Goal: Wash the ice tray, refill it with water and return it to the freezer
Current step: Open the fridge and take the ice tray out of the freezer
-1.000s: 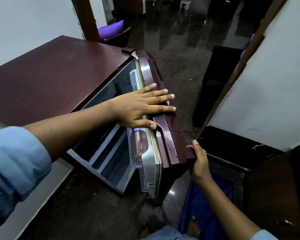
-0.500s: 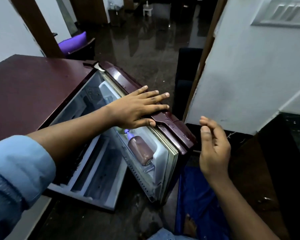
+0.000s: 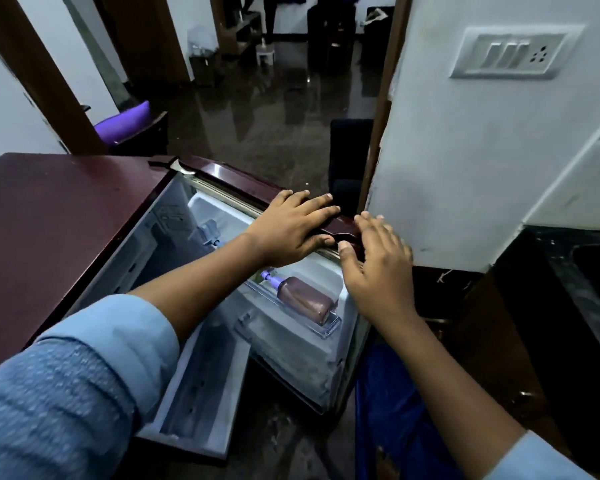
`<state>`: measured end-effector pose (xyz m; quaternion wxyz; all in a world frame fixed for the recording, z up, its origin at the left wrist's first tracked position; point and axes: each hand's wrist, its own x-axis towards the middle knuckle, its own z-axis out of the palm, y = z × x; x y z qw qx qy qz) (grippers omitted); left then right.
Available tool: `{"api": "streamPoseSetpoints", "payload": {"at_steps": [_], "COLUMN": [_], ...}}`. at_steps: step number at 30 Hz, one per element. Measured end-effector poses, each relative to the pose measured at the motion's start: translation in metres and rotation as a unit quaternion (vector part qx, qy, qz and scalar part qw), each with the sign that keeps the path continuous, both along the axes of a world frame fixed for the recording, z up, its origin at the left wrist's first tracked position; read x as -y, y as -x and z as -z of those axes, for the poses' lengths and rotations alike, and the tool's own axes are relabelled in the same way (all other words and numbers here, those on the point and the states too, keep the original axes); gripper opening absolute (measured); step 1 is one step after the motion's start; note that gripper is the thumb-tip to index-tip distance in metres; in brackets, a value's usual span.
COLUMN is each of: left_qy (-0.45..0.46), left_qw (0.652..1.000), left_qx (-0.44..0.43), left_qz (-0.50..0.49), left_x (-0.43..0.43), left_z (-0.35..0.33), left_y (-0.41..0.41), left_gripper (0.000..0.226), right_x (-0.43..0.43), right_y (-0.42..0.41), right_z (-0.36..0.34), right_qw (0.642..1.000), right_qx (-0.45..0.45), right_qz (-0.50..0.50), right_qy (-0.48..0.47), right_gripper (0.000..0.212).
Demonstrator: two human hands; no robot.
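At the fridge door: the left hand point(image 3: 291, 226) lies flat on the maroon top edge of the open fridge door point(image 3: 222, 169), fingers straight and spread, gripping nothing.
Right hand: the right hand point(image 3: 374, 261) hovers open at the door's free corner, just beside the left. Its fingers are straight and a little blurred. It holds nothing, and I cannot tell whether the thumb touches the edge.
Ice tray: not in view. Neither hand has it, and nothing in the visible cabinet or on the door shelves reads as a tray. My guess is that it sits in the freezer compartment under the fridge top point(image 3: 66, 209), hidden from this angle.
Door shelf: a brown bottle point(image 3: 305, 299) lies on its side, purple cap toward the hinge end.
Step in hand: both hands are busy with the door, not the tray. I cannot tell whether this is fetching or putting back.
Handling: probably light, fairly stiff plastic when empty, perhaps frosty, slick, or stuck to the freezer floor. It is best held by both short ends, or along the long rims. Once filled it will be heavier and quick to slop, so it should be carried level with two hands.
Heading and long axis: cannot be told while the tray is hidden. Such trays are usually long and shallow, so I would expect it to slide in flat, probably one short end first.
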<state>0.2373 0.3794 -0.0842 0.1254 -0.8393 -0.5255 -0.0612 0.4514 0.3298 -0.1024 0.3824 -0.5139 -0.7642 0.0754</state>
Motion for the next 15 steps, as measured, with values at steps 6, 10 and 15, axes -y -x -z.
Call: {"api": "streamPoseSetpoints", "payload": {"at_steps": [6,10,15], "left_qy": [-0.028,-0.034,-0.025], "left_qw": [0.999,0.998,0.995], "left_qx": [0.016,0.028,0.039], "left_qz": [-0.028,-0.052,-0.087], "left_x": [-0.024,-0.041,-0.063], "left_z": [0.009,0.010,0.012], "left_y": [-0.016,-0.026,-0.036], "left_gripper": [0.072,0.074,0.075], "right_x": [-0.045,-0.074,-0.110], "right_y": [-0.004,-0.020,-0.030], "right_z": [0.019,0.023,0.025], "right_qw": [0.978,0.962,0.959], "right_qx": [0.159,0.220,0.224], "right_qz": [0.098,0.081,0.068], "right_qy": [-0.095,-0.141,-0.161], "right_gripper": [0.056,0.054,0.050]}}
